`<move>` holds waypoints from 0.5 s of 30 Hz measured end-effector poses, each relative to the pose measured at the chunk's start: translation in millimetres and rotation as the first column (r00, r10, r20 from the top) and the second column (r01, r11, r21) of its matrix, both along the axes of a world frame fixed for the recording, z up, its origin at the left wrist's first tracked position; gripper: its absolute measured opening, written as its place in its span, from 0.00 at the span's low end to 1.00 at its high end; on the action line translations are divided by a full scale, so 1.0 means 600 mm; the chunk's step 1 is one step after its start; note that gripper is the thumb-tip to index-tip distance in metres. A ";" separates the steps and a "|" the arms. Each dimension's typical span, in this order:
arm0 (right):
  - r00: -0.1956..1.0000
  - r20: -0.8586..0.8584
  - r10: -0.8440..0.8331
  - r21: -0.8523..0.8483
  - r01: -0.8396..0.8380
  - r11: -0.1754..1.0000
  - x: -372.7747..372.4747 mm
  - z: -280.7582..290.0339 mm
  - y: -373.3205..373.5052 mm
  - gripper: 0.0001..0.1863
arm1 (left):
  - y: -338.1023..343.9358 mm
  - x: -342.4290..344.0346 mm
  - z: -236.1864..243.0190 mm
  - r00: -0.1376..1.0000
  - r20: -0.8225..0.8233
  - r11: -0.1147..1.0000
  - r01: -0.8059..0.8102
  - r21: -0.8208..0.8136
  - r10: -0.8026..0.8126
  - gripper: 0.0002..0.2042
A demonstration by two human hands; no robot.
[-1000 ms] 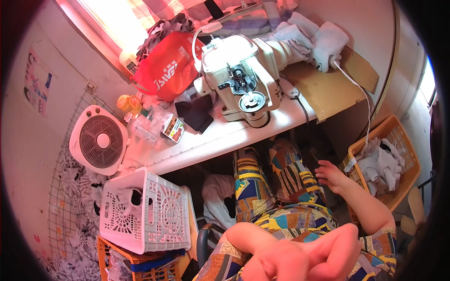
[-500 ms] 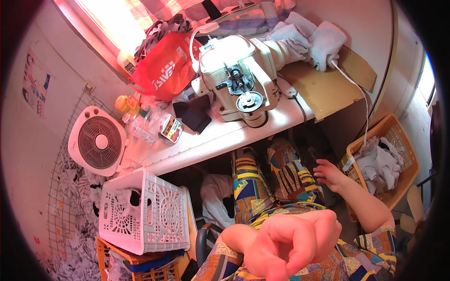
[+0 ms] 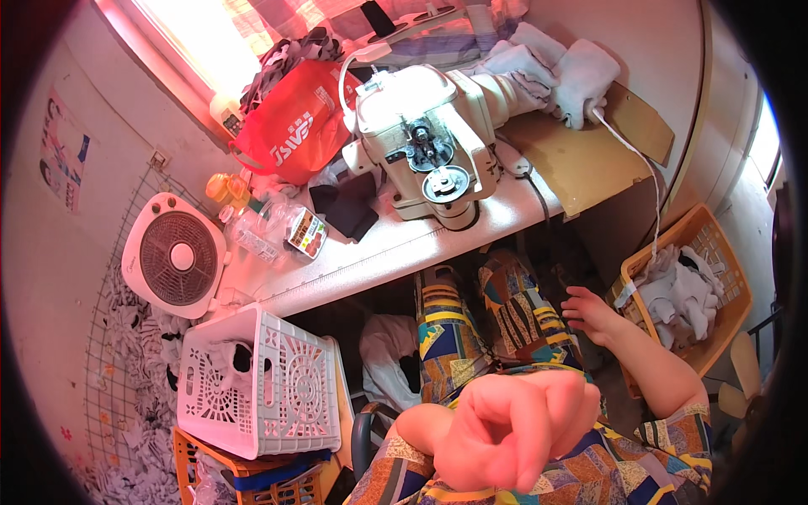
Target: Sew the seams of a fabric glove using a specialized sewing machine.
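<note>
My left hand [image 3: 514, 431] is raised close to the camera at the bottom middle, fingers curled into a loose fist with nothing visible in it. My right hand [image 3: 589, 316] hangs empty beside my patterned trouser leg [image 3: 522, 311], fingers apart and slightly bent, near the yellow basket [image 3: 722, 252] of pale fabric [image 3: 677, 307]. In front of me the white sewing machine [image 3: 421, 109] stands on a white worktable [image 3: 337, 278], touched by neither hand.
At left are a box fan [image 3: 168, 261], a white crate [image 3: 295, 379] on an orange crate [image 3: 202, 471], and plastic bottles [image 3: 252, 236]. Behind lie a red bag [image 3: 278, 126] and thread cone [image 3: 377, 17]. Folded pale fabric [image 3: 581, 71] and cardboard [image 3: 589, 168] sit at right.
My left hand has shifted up and to the left and turned, its curled fingers now more in view. My right hand has barely moved.
</note>
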State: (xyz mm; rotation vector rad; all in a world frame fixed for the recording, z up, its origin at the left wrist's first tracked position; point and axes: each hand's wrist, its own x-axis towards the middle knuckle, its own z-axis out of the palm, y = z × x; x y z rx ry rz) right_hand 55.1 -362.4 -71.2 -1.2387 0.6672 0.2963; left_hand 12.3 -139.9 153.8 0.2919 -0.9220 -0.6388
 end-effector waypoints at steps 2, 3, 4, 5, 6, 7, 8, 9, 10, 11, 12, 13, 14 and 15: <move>1.000 -0.002 -0.008 0.030 0.008 1.000 -0.004 0.006 -0.001 0.33 | -0.004 0.003 0.013 0.993 -0.029 0.989 -0.108 0.099 0.111 0.13; 1.000 0.026 0.010 0.054 -0.012 0.998 0.004 0.000 0.002 0.33 | -0.006 -0.002 0.012 0.967 -0.071 0.948 -0.224 0.226 0.245 0.11; 0.999 0.042 0.007 0.077 -0.010 0.997 0.009 -0.018 -0.002 0.32 | -0.021 0.001 0.019 0.932 -0.097 0.901 -0.305 0.309 0.349 0.11; 0.999 0.043 -0.019 0.084 0.015 0.996 0.004 -0.029 -0.015 0.32 | -0.033 0.019 0.007 0.911 -0.112 0.867 -0.331 0.372 0.396 0.10; 0.999 0.029 -0.026 0.084 0.024 0.996 0.005 -0.022 -0.010 0.32 | -0.042 0.031 -0.008 0.878 -0.103 0.811 -0.381 0.444 0.468 0.09; 1.000 0.013 -0.008 0.060 0.008 0.998 0.007 -0.008 -0.005 0.32 | -0.048 0.042 -0.018 0.854 -0.081 0.771 -0.419 0.479 0.515 0.08; 1.000 -0.006 0.009 0.037 -0.009 0.999 0.007 0.002 -0.001 0.32 | -0.054 0.052 -0.030 0.828 -0.058 0.728 -0.455 0.513 0.558 0.07; 1.000 -0.016 0.011 0.028 -0.010 1.000 0.006 0.008 0.001 0.32 | -0.057 0.057 -0.041 0.810 -0.059 0.720 -0.482 0.499 0.583 0.07; 1.000 -0.022 0.007 0.021 -0.006 1.000 0.007 0.009 0.001 0.32 | -0.059 0.062 -0.050 0.805 -0.052 0.700 -0.479 0.530 0.590 0.07; 1.000 -0.030 0.003 0.013 -0.003 1.000 0.007 0.010 -0.001 0.32 | -0.064 0.063 -0.053 0.802 -0.067 0.695 -0.469 0.544 0.594 0.06; 1.000 -0.025 0.006 0.012 -0.005 1.000 0.007 0.012 0.000 0.32 | -0.066 0.063 -0.056 0.793 -0.082 0.685 -0.464 0.561 0.604 0.06; 1.000 -0.021 0.009 0.011 -0.009 1.000 0.006 0.014 0.001 0.33 | -0.067 0.065 -0.060 0.793 -0.075 0.685 -0.469 0.558 0.604 0.06; 1.000 -0.017 0.013 0.009 -0.013 1.000 0.005 0.015 0.000 0.33 | -0.068 0.066 -0.064 0.793 -0.069 0.684 -0.473 0.555 0.605 0.06; 0.999 -0.017 0.028 0.008 -0.028 1.000 0.006 0.014 -0.001 0.33 | -0.067 0.068 -0.067 0.792 -0.059 0.682 -0.481 0.551 0.608 0.06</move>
